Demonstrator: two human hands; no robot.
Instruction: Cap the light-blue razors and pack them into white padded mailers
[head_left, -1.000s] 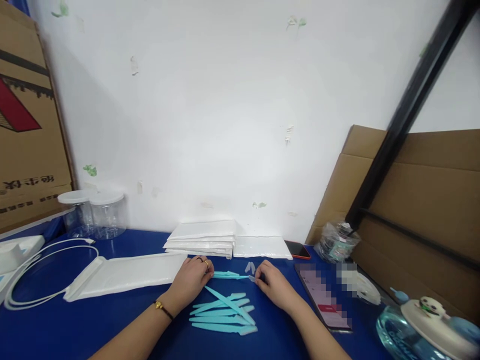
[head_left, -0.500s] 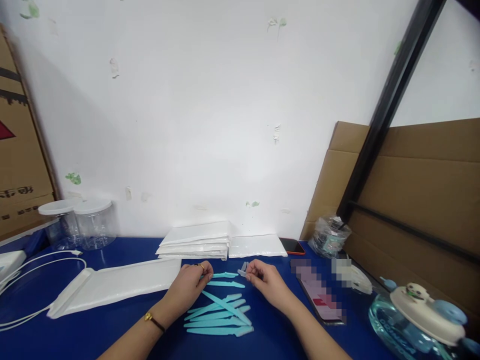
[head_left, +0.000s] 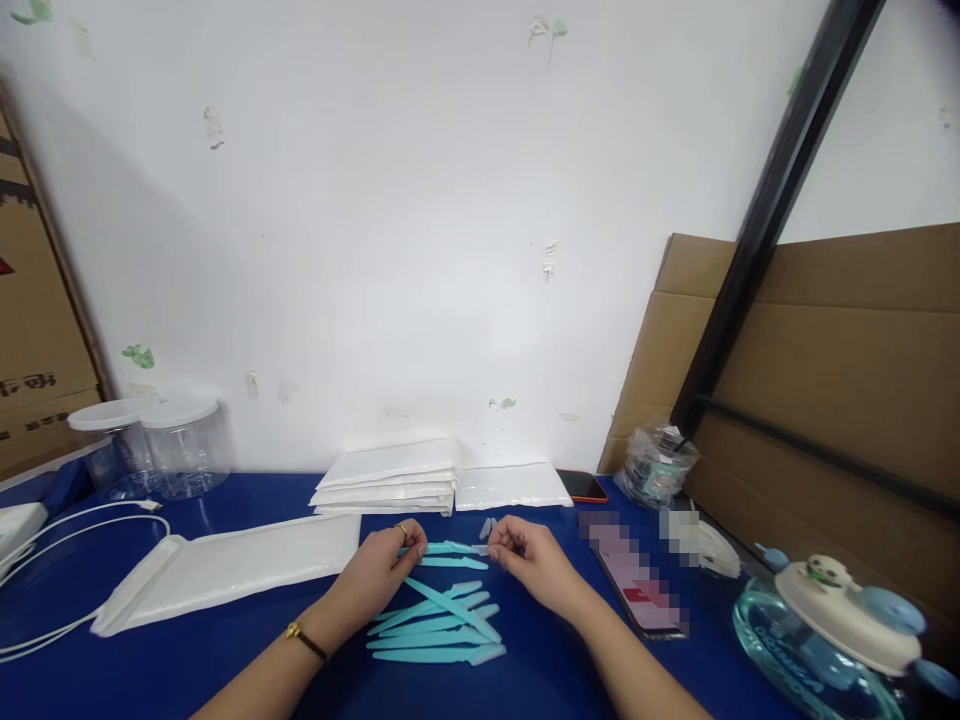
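Between closed fingers, the left hand (head_left: 382, 565) pinches a teal eyebrow razor (head_left: 450, 548); the right hand's (head_left: 538, 562) pinched clear blade cover (head_left: 479, 550) has come up to its tip.

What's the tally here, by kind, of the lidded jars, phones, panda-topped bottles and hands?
Clear jars with white lids: 2
Phones: 2
Panda-topped bottle: 1
Hands, namely left hand and right hand: 2
Total: 7
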